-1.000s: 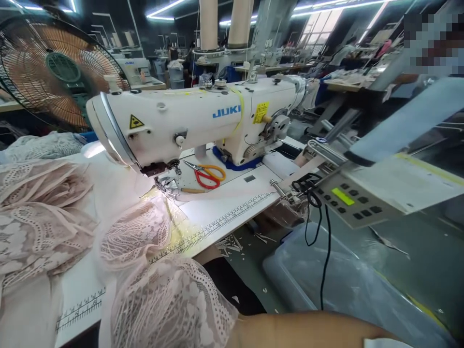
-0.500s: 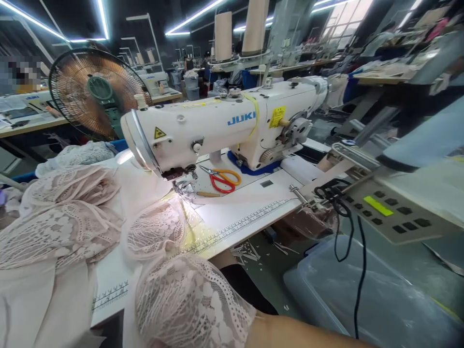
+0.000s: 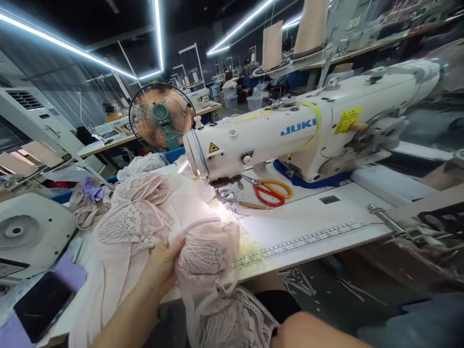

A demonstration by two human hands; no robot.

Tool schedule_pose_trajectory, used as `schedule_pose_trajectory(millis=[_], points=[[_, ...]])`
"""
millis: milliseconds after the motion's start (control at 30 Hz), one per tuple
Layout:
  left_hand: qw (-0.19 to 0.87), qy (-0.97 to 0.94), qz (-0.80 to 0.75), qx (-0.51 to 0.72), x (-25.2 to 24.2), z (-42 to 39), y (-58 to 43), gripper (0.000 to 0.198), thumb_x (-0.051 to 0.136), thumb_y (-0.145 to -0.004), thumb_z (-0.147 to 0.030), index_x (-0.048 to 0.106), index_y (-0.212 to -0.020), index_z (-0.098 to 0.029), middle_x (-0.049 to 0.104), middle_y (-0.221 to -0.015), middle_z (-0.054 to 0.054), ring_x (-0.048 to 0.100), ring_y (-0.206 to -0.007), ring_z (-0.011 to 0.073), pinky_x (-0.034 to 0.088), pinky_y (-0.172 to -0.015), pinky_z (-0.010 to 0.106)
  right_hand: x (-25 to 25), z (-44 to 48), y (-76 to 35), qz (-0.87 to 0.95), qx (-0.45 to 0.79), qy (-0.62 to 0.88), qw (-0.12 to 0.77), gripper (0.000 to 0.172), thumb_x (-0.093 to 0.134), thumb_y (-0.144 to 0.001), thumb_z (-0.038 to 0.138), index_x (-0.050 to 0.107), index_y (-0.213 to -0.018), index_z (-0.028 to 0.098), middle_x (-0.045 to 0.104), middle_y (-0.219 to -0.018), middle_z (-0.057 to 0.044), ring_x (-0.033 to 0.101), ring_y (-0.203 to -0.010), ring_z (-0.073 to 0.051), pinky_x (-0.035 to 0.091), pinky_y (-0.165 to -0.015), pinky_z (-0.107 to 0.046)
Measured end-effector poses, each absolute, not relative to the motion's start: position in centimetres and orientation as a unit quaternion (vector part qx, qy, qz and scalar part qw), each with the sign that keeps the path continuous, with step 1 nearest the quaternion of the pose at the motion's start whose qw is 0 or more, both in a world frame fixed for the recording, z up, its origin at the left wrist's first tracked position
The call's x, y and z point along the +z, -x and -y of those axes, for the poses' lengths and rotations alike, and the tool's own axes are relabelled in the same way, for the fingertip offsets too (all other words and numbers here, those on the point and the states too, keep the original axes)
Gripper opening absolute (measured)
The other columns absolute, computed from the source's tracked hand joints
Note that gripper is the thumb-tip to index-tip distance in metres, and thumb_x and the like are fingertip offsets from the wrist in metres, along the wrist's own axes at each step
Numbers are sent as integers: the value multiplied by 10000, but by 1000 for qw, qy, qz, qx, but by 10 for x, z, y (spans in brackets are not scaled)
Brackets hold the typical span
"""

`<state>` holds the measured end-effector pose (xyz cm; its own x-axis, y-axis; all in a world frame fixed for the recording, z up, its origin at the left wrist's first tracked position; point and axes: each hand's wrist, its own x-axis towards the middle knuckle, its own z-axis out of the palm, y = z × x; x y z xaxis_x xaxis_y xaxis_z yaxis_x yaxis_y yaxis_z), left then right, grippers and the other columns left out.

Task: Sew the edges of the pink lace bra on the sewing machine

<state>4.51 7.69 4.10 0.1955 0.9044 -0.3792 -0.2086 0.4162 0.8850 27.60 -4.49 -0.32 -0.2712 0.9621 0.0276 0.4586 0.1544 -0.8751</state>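
My left hand (image 3: 162, 268) grips the edge of a pale pink lace garment (image 3: 208, 253) at the front of the white sewing table (image 3: 315, 220). The lace hangs down over the table's front edge onto my lap. More of the same pink lace (image 3: 139, 210) lies heaped to the left of the needle. The white JUKI sewing machine (image 3: 297, 133) stands behind, its lit needle area (image 3: 226, 195) just beyond the fabric. My right hand is hidden; only my right forearm (image 3: 311, 331) shows at the bottom edge.
Scissors with red and orange handles (image 3: 270, 189) lie on the machine bed. A phone (image 3: 41, 304) rests at the table's left corner. An orange fan (image 3: 162, 116) stands behind. Thread cones (image 3: 272, 44) sit above the machine. Another person sits far back left.
The view has swung left. My left hand has come into view and taken hold of the lace at the table's front edge. The control panel on the right has left the view.
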Motion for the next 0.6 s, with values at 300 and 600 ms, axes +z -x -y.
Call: schedule_pose_trajectory(millis=[300,600], points=[[678,-423,-471,374,17,-58,-56,393,737,-697,-440,691,-939,-134,726,-882,93,657,-897,265,505,-814,368,10,-44,-284,612,452,533,371,281,428,-851,412,489,-668,208,444,-623,35,433,-610,-143,348,-567,-274],[610,-586,-488,216,11,-73,-58,399,643,-775,-490,715,-894,-116,711,-817,74,617,-869,254,473,-726,279,0,-51,-279,640,482,498,331,272,447,-801,265,331,-561,212,293,-558,68,311,-547,-107,244,-510,-255]])
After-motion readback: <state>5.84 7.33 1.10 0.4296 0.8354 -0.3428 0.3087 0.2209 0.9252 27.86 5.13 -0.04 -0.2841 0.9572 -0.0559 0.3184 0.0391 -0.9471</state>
